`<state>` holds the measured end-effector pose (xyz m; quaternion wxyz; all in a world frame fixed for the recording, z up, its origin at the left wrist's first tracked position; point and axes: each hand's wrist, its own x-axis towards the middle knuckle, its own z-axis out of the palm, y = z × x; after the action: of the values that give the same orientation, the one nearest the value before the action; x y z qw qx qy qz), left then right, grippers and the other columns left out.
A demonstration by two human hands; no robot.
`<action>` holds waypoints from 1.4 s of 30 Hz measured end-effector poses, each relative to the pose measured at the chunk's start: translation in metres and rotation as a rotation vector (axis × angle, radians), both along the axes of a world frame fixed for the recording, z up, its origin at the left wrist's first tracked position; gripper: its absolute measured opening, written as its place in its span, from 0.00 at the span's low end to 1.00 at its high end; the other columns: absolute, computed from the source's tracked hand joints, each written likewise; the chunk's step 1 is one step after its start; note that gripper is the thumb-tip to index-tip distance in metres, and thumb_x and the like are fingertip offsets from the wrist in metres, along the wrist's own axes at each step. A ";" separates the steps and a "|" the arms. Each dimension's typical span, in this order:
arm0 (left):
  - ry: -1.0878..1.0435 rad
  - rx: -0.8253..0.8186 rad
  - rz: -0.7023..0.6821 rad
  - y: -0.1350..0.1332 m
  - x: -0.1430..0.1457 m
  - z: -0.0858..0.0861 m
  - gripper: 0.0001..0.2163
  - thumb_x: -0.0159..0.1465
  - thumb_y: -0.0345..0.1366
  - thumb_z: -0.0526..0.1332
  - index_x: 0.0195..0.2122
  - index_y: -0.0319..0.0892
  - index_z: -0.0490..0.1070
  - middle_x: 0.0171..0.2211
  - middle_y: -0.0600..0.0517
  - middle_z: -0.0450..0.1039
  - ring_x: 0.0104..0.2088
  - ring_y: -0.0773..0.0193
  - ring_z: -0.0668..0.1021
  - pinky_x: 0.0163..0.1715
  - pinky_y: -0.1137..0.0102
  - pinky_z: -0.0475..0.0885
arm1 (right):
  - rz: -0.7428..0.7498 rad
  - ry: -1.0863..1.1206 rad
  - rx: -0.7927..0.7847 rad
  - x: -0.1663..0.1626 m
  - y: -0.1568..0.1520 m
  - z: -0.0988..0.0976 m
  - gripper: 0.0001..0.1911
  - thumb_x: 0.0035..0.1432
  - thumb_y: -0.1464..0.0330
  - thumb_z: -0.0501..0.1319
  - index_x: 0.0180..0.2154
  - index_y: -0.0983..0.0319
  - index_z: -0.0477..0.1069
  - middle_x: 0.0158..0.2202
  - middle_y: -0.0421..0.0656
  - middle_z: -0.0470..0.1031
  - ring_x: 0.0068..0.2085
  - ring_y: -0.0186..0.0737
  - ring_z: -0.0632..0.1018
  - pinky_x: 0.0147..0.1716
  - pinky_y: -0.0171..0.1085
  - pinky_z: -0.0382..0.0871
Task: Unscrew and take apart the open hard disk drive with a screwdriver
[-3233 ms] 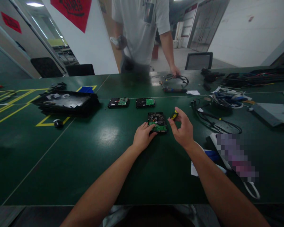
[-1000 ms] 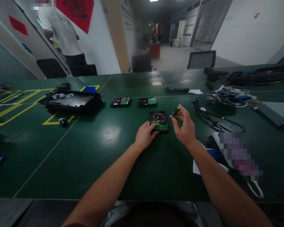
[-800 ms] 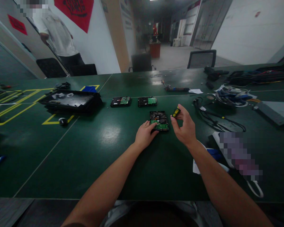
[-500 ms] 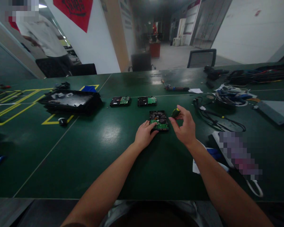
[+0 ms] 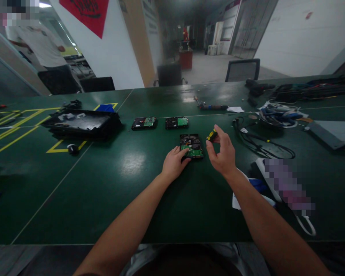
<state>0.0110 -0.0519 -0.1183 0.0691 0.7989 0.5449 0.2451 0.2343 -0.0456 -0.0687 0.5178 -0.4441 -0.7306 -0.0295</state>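
Note:
A hard drive (image 5: pixel 192 144) lies with its green circuit board up on the table in front of me. My left hand (image 5: pixel 174 161) grips its near left corner, the thumb along the near edge and a finger over the board. Just right of the drive, my right hand (image 5: pixel 222 151) is raised and apart from it. Its thumb and fingers pinch a short yellow-and-black screwdriver (image 5: pixel 212 135); the tip cannot be made out. Two more hard drives, one at left (image 5: pixel 144 123) and one straight behind (image 5: pixel 176 122), lie farther back.
A black tray (image 5: pixel 83 124) stands on the green table (image 5: pixel 126 207) at left. At right lie black cables (image 5: pixel 261 143), a bowl of wires (image 5: pixel 278 115), a grey metal box (image 5: pixel 333 134) and a blurred-out white-edged object (image 5: pixel 287 188). A person (image 5: pixel 40 42) stands at back left.
The screwdriver has tilted in my right hand, so more of its yellow handle shows. My left hand stays on the hard drive. The whole view has shifted slightly.

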 end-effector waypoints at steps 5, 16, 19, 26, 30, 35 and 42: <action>0.001 -0.006 -0.001 0.000 0.000 0.001 0.23 0.69 0.46 0.62 0.63 0.48 0.70 0.63 0.42 0.71 0.68 0.49 0.67 0.64 0.51 0.67 | 0.015 0.023 -0.019 0.000 0.001 -0.002 0.33 0.68 0.64 0.57 0.70 0.52 0.52 0.59 0.50 0.71 0.48 0.50 0.80 0.50 0.55 0.79; 0.000 -0.001 -0.008 0.001 -0.001 -0.001 0.23 0.69 0.46 0.62 0.63 0.46 0.70 0.63 0.42 0.70 0.67 0.49 0.67 0.65 0.52 0.66 | 0.032 0.044 -0.031 0.001 0.002 -0.003 0.33 0.68 0.65 0.56 0.71 0.53 0.51 0.63 0.50 0.69 0.49 0.49 0.81 0.50 0.53 0.80; 0.000 0.006 -0.012 0.001 -0.001 -0.001 0.23 0.69 0.46 0.62 0.63 0.46 0.70 0.63 0.41 0.70 0.67 0.48 0.67 0.65 0.52 0.66 | 0.022 0.047 -0.006 0.000 0.003 -0.004 0.33 0.67 0.64 0.59 0.70 0.54 0.53 0.61 0.51 0.70 0.46 0.49 0.81 0.48 0.54 0.81; -0.007 0.013 -0.003 0.000 -0.001 0.000 0.22 0.68 0.45 0.63 0.62 0.48 0.71 0.62 0.43 0.72 0.67 0.50 0.69 0.64 0.53 0.67 | 0.042 0.014 -0.030 -0.002 0.002 -0.003 0.36 0.66 0.65 0.59 0.71 0.52 0.50 0.62 0.50 0.69 0.49 0.50 0.80 0.51 0.55 0.79; -0.004 0.010 -0.005 0.001 -0.001 0.000 0.22 0.68 0.45 0.63 0.62 0.48 0.71 0.62 0.43 0.72 0.67 0.49 0.68 0.64 0.52 0.67 | 0.059 0.034 -0.035 -0.001 0.003 -0.004 0.35 0.67 0.66 0.57 0.71 0.52 0.49 0.63 0.50 0.68 0.48 0.49 0.81 0.50 0.53 0.80; -0.002 -0.001 -0.009 0.002 -0.001 0.000 0.22 0.68 0.45 0.62 0.63 0.48 0.70 0.63 0.44 0.71 0.67 0.49 0.68 0.64 0.53 0.66 | 0.029 0.022 0.000 -0.001 0.003 -0.003 0.34 0.65 0.64 0.61 0.69 0.52 0.54 0.57 0.49 0.72 0.43 0.48 0.79 0.46 0.54 0.81; 0.003 0.014 -0.012 0.002 -0.001 0.000 0.22 0.69 0.45 0.62 0.62 0.47 0.71 0.61 0.43 0.73 0.66 0.49 0.69 0.64 0.54 0.67 | 0.052 0.029 -0.031 -0.003 0.002 -0.002 0.34 0.67 0.66 0.57 0.71 0.53 0.50 0.61 0.50 0.70 0.49 0.49 0.80 0.51 0.54 0.79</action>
<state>0.0101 -0.0502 -0.1186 0.0639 0.8030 0.5384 0.2473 0.2317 -0.0438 -0.0710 0.5221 -0.4334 -0.7346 0.0015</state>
